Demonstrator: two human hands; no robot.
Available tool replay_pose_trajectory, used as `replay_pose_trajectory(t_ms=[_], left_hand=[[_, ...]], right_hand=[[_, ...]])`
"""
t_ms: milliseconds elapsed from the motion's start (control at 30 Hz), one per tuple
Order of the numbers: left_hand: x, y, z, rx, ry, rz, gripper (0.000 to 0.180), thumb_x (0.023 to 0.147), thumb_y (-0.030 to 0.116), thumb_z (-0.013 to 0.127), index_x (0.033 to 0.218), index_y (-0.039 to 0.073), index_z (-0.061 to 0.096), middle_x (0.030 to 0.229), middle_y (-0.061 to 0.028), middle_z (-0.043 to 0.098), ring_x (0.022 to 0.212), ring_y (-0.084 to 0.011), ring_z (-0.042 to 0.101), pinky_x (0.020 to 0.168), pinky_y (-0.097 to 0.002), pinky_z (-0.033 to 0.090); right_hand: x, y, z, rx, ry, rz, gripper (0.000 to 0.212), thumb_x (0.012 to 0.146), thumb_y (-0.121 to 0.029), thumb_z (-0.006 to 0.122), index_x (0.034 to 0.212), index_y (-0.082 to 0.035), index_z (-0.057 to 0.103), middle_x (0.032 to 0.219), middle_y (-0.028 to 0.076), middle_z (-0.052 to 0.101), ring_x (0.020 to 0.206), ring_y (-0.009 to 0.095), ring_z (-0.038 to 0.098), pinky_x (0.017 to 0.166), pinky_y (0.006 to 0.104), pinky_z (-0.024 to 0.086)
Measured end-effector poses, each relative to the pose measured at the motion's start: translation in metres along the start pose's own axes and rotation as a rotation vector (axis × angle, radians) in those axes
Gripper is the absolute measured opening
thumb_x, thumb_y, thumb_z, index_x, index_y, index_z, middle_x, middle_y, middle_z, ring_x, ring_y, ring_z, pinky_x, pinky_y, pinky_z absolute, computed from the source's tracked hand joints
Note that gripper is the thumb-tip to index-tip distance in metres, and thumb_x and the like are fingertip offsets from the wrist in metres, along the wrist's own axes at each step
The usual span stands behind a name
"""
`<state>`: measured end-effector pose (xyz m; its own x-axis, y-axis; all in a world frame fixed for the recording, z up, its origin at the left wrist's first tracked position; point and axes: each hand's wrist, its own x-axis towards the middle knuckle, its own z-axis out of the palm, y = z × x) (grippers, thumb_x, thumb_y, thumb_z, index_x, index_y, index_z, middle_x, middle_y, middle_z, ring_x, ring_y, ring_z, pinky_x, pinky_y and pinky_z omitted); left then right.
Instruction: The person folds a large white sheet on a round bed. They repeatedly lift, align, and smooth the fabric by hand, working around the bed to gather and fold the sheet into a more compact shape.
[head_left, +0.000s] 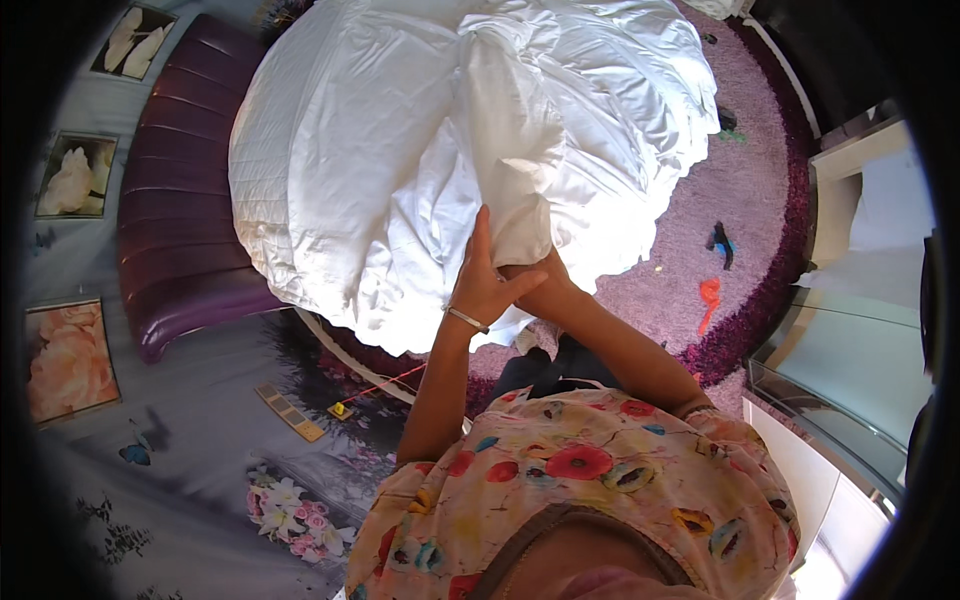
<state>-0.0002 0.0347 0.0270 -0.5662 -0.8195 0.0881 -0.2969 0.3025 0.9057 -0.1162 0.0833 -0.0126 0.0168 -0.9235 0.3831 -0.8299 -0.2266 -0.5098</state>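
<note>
A rumpled white bed cover (345,150) lies over a round bed, with a thick raised fold of it (510,150) running toward me. At the near end of this fold, my left hand (485,290) rests along the cloth's left side, its fingers stretched and its thumb spread toward the right. Close beside it, my right hand (545,285) is closed on the end of the fold; the cloth and my left thumb partly hide its fingers.
A purple padded headboard (190,180) curves along the left. Around the bed lies a purple rug (700,220) with a dark object (721,245) and a red strip (708,300) on it. A glass-sided unit (830,340) stands at the right. Pictures (75,175) hang on the left wall.
</note>
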Motion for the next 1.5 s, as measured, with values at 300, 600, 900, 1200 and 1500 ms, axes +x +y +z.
replay_pose_trajectory(t_ms=[300, 600, 900, 1200, 1500], left_hand=[[-0.012, -0.014, -0.028, 0.355, 0.292, 0.119, 0.028, 0.084, 0.012, 0.059, 0.108, -0.003, 0.061, 0.114, -0.0223, 0.056, 0.106, -0.0397, 0.053, 0.091, -0.0428, 0.043], [-0.067, -0.002, -0.050, -0.124, 0.110, 0.153, 0.032, 0.080, 0.005, 0.054, 0.109, -0.007, 0.060, 0.111, -0.0204, 0.062, 0.103, -0.0315, 0.060, 0.092, -0.0368, 0.045], [-0.085, 0.006, -0.054, -0.405, 0.123, 0.113, 0.028, 0.082, 0.005, 0.052, 0.103, -0.011, 0.060, 0.105, -0.0164, 0.062, 0.092, -0.0208, 0.059, 0.082, -0.0289, 0.046], [-0.089, 0.019, -0.062, -0.443, 0.114, 0.115, 0.020, 0.079, 0.002, 0.051, 0.091, -0.009, 0.063, 0.098, -0.0163, 0.064, 0.092, -0.0223, 0.059, 0.079, -0.0299, 0.046], [-0.088, -0.021, -0.074, -1.098, 0.401, -0.008, 0.025, 0.077, 0.005, 0.042, 0.095, -0.007, 0.055, 0.092, -0.0173, 0.062, 0.087, -0.0278, 0.062, 0.083, -0.0380, 0.049]], right_hand=[[0.001, -0.034, -0.006, 0.268, 0.075, 0.021, 0.017, 0.080, -0.014, 0.062, 0.093, -0.005, 0.068, 0.093, 0.011, 0.066, 0.094, 0.027, 0.060, 0.089, 0.0412, 0.043], [0.044, 0.006, -0.015, 0.846, -0.177, 0.902, 0.047, 0.084, -0.041, 0.067, 0.082, 0.006, 0.063, 0.071, 0.010, 0.063, 0.059, 0.015, 0.060, 0.056, 0.0256, 0.048], [0.039, 0.058, 0.064, 0.837, -0.173, 1.121, 0.045, 0.078, -0.036, 0.071, 0.098, 0.002, 0.058, 0.079, 0.011, 0.064, 0.057, 0.013, 0.059, 0.050, 0.0263, 0.045], [0.037, 0.075, 0.096, 1.105, -0.204, 1.153, 0.023, 0.078, -0.020, 0.066, 0.069, 0.000, 0.060, 0.065, 0.009, 0.061, 0.048, 0.016, 0.055, 0.045, 0.0275, 0.045], [0.043, 0.103, 0.068, 2.087, 0.545, 0.944, 0.017, 0.087, -0.009, 0.042, 0.087, 0.000, 0.057, 0.081, 0.008, 0.062, 0.073, 0.019, 0.059, 0.071, 0.0335, 0.051]])
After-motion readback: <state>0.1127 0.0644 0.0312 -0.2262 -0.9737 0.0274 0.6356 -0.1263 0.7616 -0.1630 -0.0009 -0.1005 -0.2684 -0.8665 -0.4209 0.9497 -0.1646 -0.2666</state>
